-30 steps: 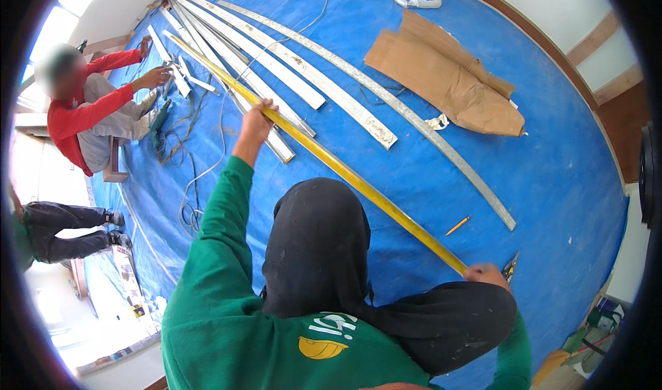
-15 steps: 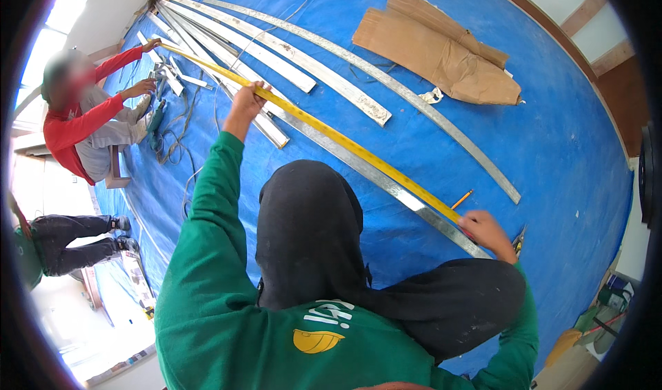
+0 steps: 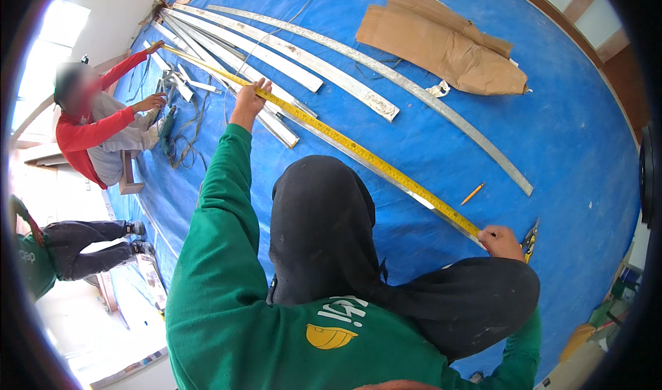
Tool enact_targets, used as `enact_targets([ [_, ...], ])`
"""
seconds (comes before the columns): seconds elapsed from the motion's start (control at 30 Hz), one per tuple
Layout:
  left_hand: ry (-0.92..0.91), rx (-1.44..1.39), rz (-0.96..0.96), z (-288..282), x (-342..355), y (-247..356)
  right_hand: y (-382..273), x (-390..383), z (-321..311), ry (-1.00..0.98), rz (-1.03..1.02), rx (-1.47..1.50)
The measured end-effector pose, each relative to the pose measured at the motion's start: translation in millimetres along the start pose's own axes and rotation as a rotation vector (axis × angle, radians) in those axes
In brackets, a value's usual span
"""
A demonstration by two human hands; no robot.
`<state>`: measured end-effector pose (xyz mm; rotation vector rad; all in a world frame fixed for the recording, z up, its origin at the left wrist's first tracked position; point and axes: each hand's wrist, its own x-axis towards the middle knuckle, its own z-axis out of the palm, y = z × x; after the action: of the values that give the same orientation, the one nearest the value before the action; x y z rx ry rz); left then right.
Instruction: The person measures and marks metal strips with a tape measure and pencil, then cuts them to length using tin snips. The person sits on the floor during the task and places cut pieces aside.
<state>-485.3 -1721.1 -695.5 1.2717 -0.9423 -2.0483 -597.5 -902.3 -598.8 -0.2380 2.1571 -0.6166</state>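
Observation:
A yellow tape measure blade [image 3: 358, 154] stretches diagonally over a long grey metal strip [image 3: 400, 183] that lies on the blue sheet. Well forward, my left hand [image 3: 251, 100] is closed on the blade's edge, its arm reaching out. At the lower right my right hand [image 3: 500, 242] grips the near end of the blade above the strip's end; the tape's case, if there, is hidden. The blade's far end meets the hand of a co-worker in a red sleeve [image 3: 156, 46]. A yellow-orange pencil [image 3: 472, 193] lies beyond my right hand, and a dark-and-yellow hand tool [image 3: 530, 240] beside it.
Long white strips [image 3: 303, 62] and a curved grey strip [image 3: 448, 117] fan across the blue sheet [image 3: 579, 155]. Brown cardboard [image 3: 441, 45] lies at the far right. A green power tool [image 3: 167, 131] with a cord is near the seated co-worker. Another person [image 3: 83, 248] stands at left.
My right hand has moved slightly right and down along with the blade, which now sits over the metal strip with its marked face showing. The pencil is now apart from the blade.

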Motion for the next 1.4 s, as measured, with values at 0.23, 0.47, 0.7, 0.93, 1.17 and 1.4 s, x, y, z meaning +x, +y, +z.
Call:
enact_targets([
  [0.23,-0.071,0.019,-0.049,13,-45,-38,-9,13,3,-0.013,-0.051,0.019],
  [0.47,-0.101,0.065,-0.073,10,-46,-53,-5,1,1,0.014,-0.006,-0.071],
  [0.7,-0.108,0.089,-0.069,8,-39,-54,-8,-5,2,0.044,-0.003,-0.056],
  [0.93,-0.067,0.115,-0.011,8,-38,-49,-23,-13,-2,0.048,0.011,-0.076],
  [1.17,-0.076,0.175,0.011,15,-52,-45,-30,-21,-5,0.032,0.020,-0.111],
  [1.4,-0.119,0.182,-0.025,23,-75,-55,-24,-27,-11,0.047,0.120,-0.101],
])
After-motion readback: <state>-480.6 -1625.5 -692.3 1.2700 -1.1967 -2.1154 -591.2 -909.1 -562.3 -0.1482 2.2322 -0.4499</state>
